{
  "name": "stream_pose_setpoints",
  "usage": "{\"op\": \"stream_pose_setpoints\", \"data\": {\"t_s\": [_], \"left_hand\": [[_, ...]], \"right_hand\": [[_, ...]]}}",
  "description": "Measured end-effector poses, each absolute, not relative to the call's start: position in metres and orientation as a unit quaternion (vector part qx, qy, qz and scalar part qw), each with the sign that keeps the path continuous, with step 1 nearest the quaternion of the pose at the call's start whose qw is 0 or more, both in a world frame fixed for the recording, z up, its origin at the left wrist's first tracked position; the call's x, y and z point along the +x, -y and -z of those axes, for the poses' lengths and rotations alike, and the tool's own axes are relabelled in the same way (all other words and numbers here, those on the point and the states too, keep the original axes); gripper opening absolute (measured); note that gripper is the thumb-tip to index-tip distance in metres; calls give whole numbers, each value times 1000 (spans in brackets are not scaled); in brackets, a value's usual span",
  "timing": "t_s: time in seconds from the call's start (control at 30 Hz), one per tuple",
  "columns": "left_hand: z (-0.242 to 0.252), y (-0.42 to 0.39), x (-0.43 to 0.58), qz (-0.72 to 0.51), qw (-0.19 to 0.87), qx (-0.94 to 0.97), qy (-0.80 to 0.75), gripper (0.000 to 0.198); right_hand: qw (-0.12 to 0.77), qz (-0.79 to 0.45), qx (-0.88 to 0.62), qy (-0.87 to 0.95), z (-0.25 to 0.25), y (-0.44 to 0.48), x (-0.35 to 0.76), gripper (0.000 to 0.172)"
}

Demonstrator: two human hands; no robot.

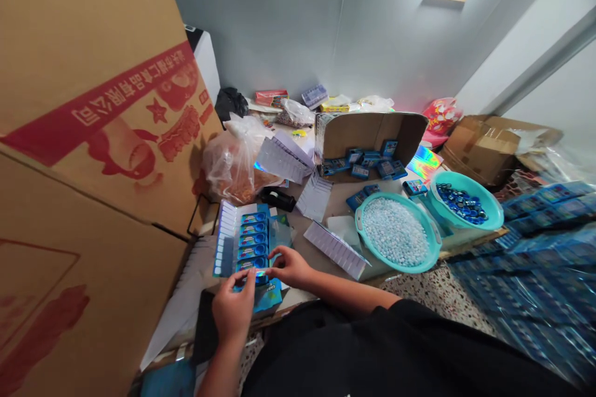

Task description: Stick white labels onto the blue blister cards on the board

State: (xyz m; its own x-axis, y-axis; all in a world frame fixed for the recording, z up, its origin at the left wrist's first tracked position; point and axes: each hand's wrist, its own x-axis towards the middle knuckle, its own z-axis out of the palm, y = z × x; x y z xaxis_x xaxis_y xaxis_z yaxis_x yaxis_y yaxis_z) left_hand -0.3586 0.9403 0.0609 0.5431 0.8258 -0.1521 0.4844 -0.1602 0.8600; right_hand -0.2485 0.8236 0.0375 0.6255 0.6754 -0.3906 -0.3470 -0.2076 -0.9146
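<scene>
A small shiny strip [261, 272], its exact kind unclear, spans the gap between my two hands. My left hand [234, 304] pinches its left end between thumb and finger. At the other end, my right hand [291, 267] has its fingertips closed on the strip. Just beneath them lies an open blue display box [266, 299] with several small blue packs [254, 239] in a column. The nearest pack is partly hidden by my fingers. A purple-and-white folded card sheet [226, 239] stands along the left side of the box.
To the right are a turquoise basin [435, 243] of white pellets and another basin [498, 214] of dark blue pieces. An open carton [372, 127] with blue boxes stands behind. A tall carton [107, 105] walls off the left. Wrapped blue boxes [535, 279] are stacked at right.
</scene>
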Motion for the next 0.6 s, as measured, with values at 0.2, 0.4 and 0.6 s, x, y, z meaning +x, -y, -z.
{"op": "stream_pose_setpoints", "data": {"t_s": [0.2,0.4,0.6], "left_hand": [[-33,-940,-367,-161,442,767,-437,39],[-21,-950,-365,-169,403,792,-426,49],[-7,-976,-371,-112,450,755,-464,71]], "right_hand": [[613,-422,-664,75,-8,-827,-258,44],[616,-444,-650,34,12,-832,-259,55],[573,-487,-658,-34,33,-834,-271,50]]}}
